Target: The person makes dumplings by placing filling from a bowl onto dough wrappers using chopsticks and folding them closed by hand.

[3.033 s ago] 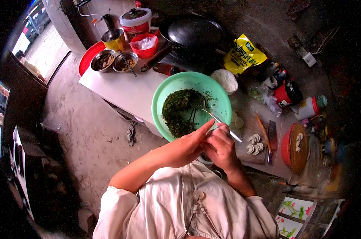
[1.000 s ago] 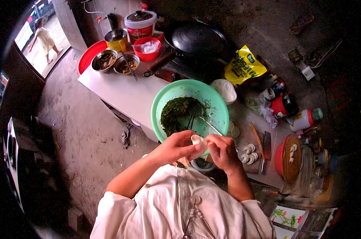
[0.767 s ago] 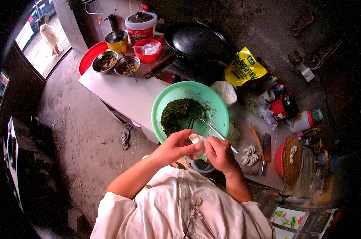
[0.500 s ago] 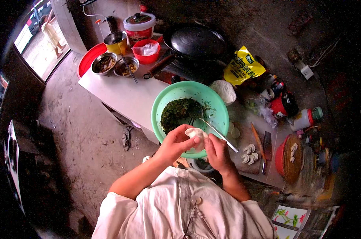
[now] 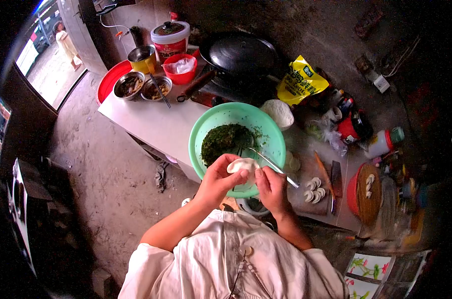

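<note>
A pale, folded dumpling (image 5: 244, 166) is held between my two hands above the near rim of a green bowl (image 5: 196, 130). My left hand (image 5: 220, 180) is closed round its left side, thumb on the near face. At its right edge, my right hand (image 5: 271, 188) pinches the dough between thumb and finger. Dark green chopped filling (image 5: 226, 141) lies in the bowl, heaped to the left. A metal spoon (image 5: 278, 168) leans in the bowl, its handle over the right rim. Several shaped dumplings (image 5: 314, 190) rest on a board to the right.
Beside the dumplings lie a rolling pin (image 5: 323, 172) and a cleaver (image 5: 337, 179). Behind the bowl are a bowl of flour (image 5: 278, 114), a lidded black pan (image 5: 242, 54) and a yellow packet (image 5: 301, 82). Two metal bowls (image 5: 129, 85) stand at the left. A person (image 5: 66, 45) is outside the doorway.
The dumpling has tilted flatter, and my hands have shifted slightly around its edge. Both still hold it. The person in the doorway has lowered a raised arm.
</note>
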The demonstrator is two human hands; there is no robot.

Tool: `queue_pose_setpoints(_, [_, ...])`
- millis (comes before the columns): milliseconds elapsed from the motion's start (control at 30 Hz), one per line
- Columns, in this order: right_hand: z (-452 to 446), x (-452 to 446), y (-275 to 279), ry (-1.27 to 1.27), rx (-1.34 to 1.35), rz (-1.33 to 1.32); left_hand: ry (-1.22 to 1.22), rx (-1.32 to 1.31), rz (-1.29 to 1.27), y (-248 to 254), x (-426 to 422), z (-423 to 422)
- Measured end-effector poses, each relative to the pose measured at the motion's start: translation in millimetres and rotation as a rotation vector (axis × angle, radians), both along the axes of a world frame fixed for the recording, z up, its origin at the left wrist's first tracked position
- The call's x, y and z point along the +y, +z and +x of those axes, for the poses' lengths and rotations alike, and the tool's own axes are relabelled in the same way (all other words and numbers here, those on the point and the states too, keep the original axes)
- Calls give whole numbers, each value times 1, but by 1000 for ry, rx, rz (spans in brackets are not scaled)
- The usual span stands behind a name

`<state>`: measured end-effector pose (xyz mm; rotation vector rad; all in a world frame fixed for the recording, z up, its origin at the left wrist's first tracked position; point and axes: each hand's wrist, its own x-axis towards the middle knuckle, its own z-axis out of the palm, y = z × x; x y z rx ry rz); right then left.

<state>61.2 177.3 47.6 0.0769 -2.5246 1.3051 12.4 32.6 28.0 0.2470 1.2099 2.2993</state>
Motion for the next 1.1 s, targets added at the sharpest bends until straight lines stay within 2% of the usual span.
queue_pose_setpoints(100, [4, 6, -10, 97, -24, -158, 16, 9, 18, -3, 0, 0])
queue_pose_setpoints(167, [2, 3, -13, 110, -4, -158, 41, 4, 14, -3, 2, 0])
queue_pose_setpoints(233, [0, -2, -12, 36, 207, 98, 49, 2, 15, -5, 2, 1])
queue_pose_setpoints(267, [4, -1, -9, 30, 84, 57, 59, -1, 13, -6, 2, 2])
queue_pose_setpoints(300, [5, 1, -10, 29, 85, 56, 59, 0, 12, -5, 2, 2])
queue_pose_setpoints(367, [7, 4, -14, 110, -20, -128, 79, -28, 45, -4, 3, 4])
queue_pose_setpoints(433, [6, 3, -18, 137, -2, -135, 88, -27, 42, -2, 3, 4])
queue_pose_setpoints(500, [4, -1, -26, 65, 138, 52, 96, -29, 39, -2, 3, 5])
queue_pose_setpoints(567, [9, 2, -14, 71, 80, 31, 84, -51, 53, -2, 3, 4])
queue_pose_setpoints(633, [11, 9, -4, 199, -77, -22, 78, -42, 50, -1, 2, 5])
queue_pose_setpoints(667, [8, 15, -5, 235, -74, -32, 71, -31, 50, -1, 2, 5])
queue_pose_setpoints(700, [6, 12, -4, 232, -76, -33, 68, -33, 50, -1, 3, 6])
queue_pose_setpoints(767, [1, 2, 1, 16, 18, 9, 38, -1, 38, -3, 3, 6])
queue_pose_setpoints(833, [3, 7, -2, 47, 72, 108, 38, 21, 12, 0, 3, 6])
queue_pose_setpoints(1033, [10, 16, 4, 142, -134, 21, -37, 11, -26, 2, 2, 8])
queue_pose_setpoints(1100, [5, 12, 5, 106, 44, 165, -76, 14, -28, 3, 3, 9])
